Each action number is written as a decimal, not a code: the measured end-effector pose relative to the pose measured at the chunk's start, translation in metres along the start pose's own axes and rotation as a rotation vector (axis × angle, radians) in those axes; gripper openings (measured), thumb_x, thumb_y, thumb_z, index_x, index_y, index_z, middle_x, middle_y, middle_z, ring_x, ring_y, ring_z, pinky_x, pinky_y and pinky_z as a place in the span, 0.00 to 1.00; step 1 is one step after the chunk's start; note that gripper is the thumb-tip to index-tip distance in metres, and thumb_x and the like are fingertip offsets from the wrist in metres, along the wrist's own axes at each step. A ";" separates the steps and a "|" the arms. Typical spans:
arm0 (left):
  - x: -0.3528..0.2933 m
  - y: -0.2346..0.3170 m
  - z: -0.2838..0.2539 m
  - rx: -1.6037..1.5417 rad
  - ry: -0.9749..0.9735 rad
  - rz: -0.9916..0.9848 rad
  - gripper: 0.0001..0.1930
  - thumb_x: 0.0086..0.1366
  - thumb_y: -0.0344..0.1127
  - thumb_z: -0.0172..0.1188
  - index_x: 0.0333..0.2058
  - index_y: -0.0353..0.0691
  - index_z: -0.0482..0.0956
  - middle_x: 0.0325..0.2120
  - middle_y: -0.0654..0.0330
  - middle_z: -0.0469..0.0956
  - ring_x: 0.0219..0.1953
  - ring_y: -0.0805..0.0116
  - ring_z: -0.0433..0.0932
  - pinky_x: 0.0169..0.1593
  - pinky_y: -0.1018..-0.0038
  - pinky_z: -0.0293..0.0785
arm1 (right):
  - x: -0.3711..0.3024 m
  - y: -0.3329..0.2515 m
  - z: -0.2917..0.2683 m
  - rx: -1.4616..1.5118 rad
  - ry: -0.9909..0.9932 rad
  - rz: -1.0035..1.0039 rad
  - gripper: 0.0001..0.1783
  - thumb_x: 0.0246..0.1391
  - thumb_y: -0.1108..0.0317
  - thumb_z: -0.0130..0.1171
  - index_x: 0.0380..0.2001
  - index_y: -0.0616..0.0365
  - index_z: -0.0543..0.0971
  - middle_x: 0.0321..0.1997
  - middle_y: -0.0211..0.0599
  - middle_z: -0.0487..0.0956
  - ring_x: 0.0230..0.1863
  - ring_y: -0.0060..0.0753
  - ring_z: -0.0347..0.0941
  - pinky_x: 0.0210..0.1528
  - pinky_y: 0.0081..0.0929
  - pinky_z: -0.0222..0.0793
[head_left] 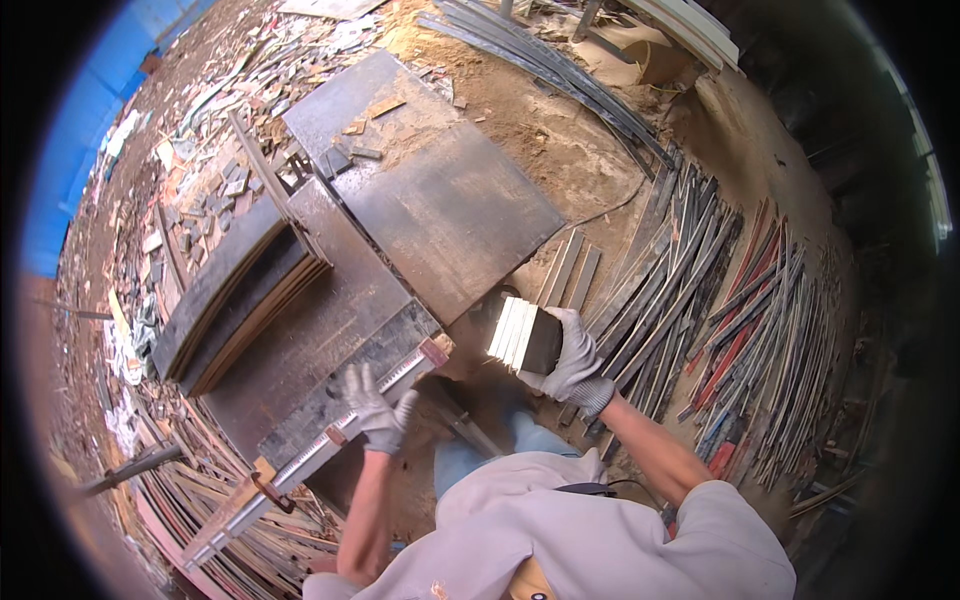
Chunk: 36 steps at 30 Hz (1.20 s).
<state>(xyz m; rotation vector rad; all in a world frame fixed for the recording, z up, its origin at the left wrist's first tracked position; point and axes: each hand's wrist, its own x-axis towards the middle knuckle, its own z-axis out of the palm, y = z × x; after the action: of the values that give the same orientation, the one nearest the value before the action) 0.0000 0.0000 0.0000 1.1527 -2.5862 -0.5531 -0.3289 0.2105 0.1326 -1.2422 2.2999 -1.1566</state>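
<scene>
My right hand (pixel 576 362), in a pale knit glove, grips a short stack of plywood pieces (pixel 514 334). Their cut ends are light and the outer face is dark. It holds them in front of my body, off the right end of the bench. My left hand (pixel 378 412), gloved alike, is held over the bench's near edge with fingers spread and nothing in it. Just beside it runs a straight rail with a measuring scale (pixel 312 447), with a small block (pixel 434 351) at its right end. Whether the left fingertips touch the rail or bench, I cannot tell.
On the metal-topped bench (pixel 320 345) lie stacked long dark-faced plywood panels (pixel 245 300). A wide sheet (pixel 450 215) adjoins it, strewn with sawdust and offcuts. Bundles of thin strips (pixel 665 270) cover the ground at right; more strips (pixel 240 510) lie lower left. Scrap (pixel 215 185) litters the far left.
</scene>
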 end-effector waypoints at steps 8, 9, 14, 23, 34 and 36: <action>0.016 0.270 -0.007 -1.402 -0.103 -0.354 0.34 0.78 0.46 0.66 0.74 0.38 0.67 0.66 0.51 0.76 0.67 0.60 0.75 0.72 0.61 0.72 | -0.076 -0.009 -0.022 -0.099 -0.015 0.118 0.71 0.40 0.35 0.85 0.75 0.65 0.58 0.65 0.62 0.71 0.65 0.64 0.72 0.70 0.55 0.68; 0.020 0.271 -0.005 -1.616 -0.186 -0.605 0.27 0.80 0.41 0.63 0.71 0.37 0.72 0.63 0.52 0.79 0.63 0.63 0.79 0.69 0.63 0.76 | -0.083 0.003 -0.038 -0.042 -0.074 0.083 0.75 0.40 0.30 0.84 0.77 0.66 0.56 0.68 0.65 0.70 0.67 0.64 0.72 0.72 0.54 0.69; -0.008 0.275 0.007 -1.565 -0.586 -0.470 0.24 0.79 0.42 0.60 0.68 0.39 0.75 0.58 0.53 0.83 0.59 0.58 0.83 0.65 0.61 0.81 | -0.100 0.047 -0.049 1.050 -0.256 0.416 0.64 0.59 0.36 0.77 0.79 0.66 0.55 0.69 0.51 0.76 0.67 0.41 0.75 0.69 0.38 0.74; -0.047 0.184 0.037 -0.060 -0.363 0.094 0.40 0.78 0.64 0.58 0.74 0.39 0.67 0.70 0.32 0.67 0.72 0.32 0.66 0.75 0.44 0.65 | -0.280 0.138 -0.138 1.031 -0.076 1.105 0.21 0.57 0.52 0.75 0.50 0.48 0.90 0.52 0.40 0.89 0.45 0.39 0.88 0.44 0.39 0.84; -0.066 -0.035 -0.044 0.198 -0.211 -0.037 0.37 0.75 0.57 0.62 0.72 0.35 0.72 0.69 0.37 0.74 0.72 0.38 0.70 0.76 0.51 0.65 | -0.331 0.239 -0.710 0.860 1.121 0.405 0.32 0.83 0.44 0.40 0.74 0.55 0.69 0.78 0.52 0.73 0.73 0.57 0.74 0.79 0.53 0.67; -0.074 -0.045 -0.043 0.228 -0.180 -0.021 0.40 0.72 0.64 0.60 0.72 0.40 0.72 0.70 0.41 0.74 0.73 0.41 0.69 0.76 0.49 0.61 | -0.271 0.258 -0.600 0.767 1.139 0.669 0.32 0.82 0.44 0.42 0.73 0.56 0.73 0.75 0.54 0.76 0.73 0.52 0.75 0.76 0.50 0.73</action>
<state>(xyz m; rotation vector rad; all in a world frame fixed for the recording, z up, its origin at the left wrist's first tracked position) 0.0942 0.0182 0.0135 1.2532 -2.8546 -0.3902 -0.6584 0.8162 0.2880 0.5999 2.0591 -2.3991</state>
